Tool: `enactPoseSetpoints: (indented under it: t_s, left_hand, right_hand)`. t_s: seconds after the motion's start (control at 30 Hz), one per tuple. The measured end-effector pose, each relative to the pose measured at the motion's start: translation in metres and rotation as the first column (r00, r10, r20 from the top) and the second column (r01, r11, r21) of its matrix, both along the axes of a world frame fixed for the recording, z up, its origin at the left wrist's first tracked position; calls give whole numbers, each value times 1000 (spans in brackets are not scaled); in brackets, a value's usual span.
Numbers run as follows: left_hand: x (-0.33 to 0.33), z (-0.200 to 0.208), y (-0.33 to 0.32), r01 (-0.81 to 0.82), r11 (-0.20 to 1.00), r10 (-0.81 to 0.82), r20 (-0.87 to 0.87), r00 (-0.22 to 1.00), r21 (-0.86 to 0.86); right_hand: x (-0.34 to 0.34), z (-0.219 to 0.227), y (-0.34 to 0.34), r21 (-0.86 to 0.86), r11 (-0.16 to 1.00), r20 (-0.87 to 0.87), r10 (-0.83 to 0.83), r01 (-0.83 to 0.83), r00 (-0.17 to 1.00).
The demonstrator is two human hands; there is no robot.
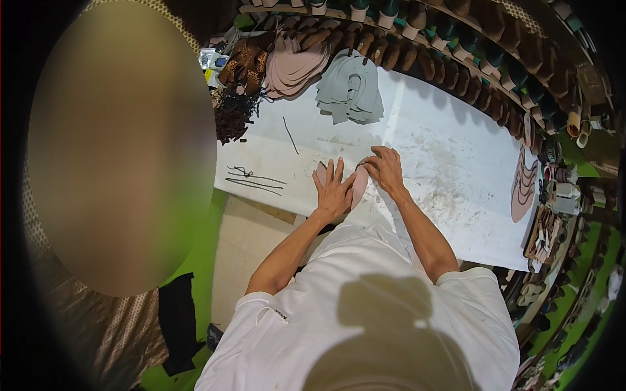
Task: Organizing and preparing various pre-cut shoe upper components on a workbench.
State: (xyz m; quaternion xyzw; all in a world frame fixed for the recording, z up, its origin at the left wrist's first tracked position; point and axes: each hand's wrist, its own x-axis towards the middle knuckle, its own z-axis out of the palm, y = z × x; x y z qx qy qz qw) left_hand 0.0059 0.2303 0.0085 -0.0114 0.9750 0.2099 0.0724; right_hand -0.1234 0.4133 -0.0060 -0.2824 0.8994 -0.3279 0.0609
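Observation:
A pink sole-shaped piece point(359, 187) lies on the white tabletop in front of me. My left hand point(334, 193) rests flat over its left part, fingers spread, covering much of it. At the piece's far edge, my right hand point(386, 171) has thumb and fingers pinched together. A thin dark strip point(360, 163) shows at those fingertips; how much of it they cover is hidden. To the left, several loose dark strips point(254, 179) lie on the table, and a single dark strip point(290, 135) lies farther off.
Stacked pink pieces point(295, 65) and grey pieces point(352, 88) sit at the table's far side, beside a dark brown heap point(233, 117). Racks of shoe forms point(450, 68) curve along the back and right. A pink piece with dark wavy strips point(523, 186) lies at the right edge.

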Motion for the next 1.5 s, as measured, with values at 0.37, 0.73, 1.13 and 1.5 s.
enactPoseSetpoints:
  t_s: [0.37,0.73,1.13,1.5]
  left_hand:
    - [-16,1,-3,42,999,-43,-78,996,-12]
    - [-16,-5,-2,-35,998,34,17,999,48]
    - [-23,-4,0,-30,999,30,6,1000,36]
    - [-29,1,1,-57,996,55,36,998,68]
  right_hand:
    - [-13,7,-6,36,999,-2,32,-32,999]
    - [-13,10,-11,41,999,-4,15,-15,1000]
    - [-13,5,-17,41,998,-5,-47,47,999]
    - [-16,4,-27,89,985,-27,-146,148,989]
